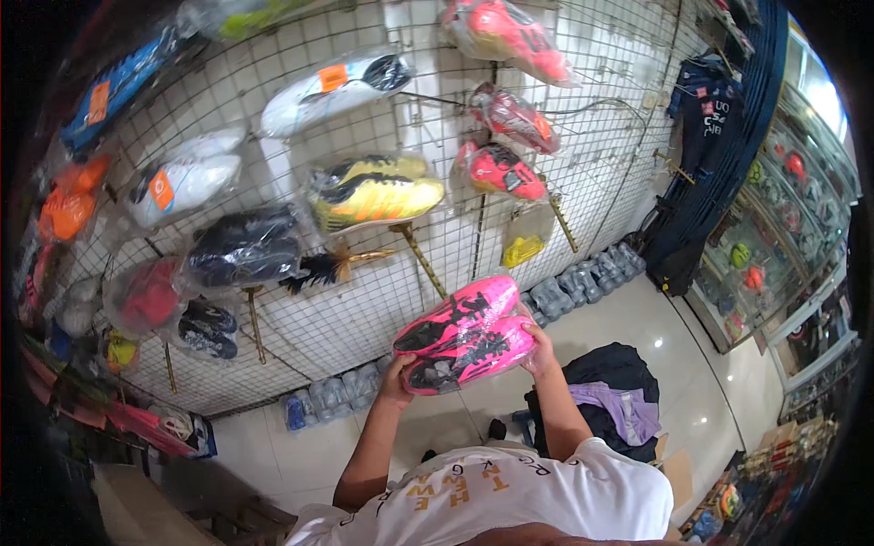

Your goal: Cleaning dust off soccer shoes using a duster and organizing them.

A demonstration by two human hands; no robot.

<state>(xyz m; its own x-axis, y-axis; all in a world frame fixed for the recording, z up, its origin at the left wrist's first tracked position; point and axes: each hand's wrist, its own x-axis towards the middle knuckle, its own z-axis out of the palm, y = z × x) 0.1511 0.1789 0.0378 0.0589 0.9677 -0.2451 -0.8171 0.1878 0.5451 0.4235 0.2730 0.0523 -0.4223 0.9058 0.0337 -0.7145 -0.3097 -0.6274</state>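
A pair of pink and black sports shoes (pixel 471 334) in clear plastic wrap is held up between my two hands, in front of a wire grid wall. My left hand (pixel 398 382) grips the wrap at the lower left end, by the heels. At the opposite end, my right hand (pixel 539 351) has its fingers closed on the plastic. Above the pair, wrapped yellow and black shoes (pixel 375 191) rest against the grid. A gold display bracket (pixel 423 263) juts out just behind the pink pair.
More wrapped shoes, among them a dark pair (pixel 242 249), hang on the wire grid (pixel 369 300). Wrapped items (pixel 573 286) line the wall's foot. Dark and purple clothing (pixel 618 403) lies at the lower right. A glass display case (pixel 751 252) stands at right, a cardboard box (pixel 147 501) lower left.
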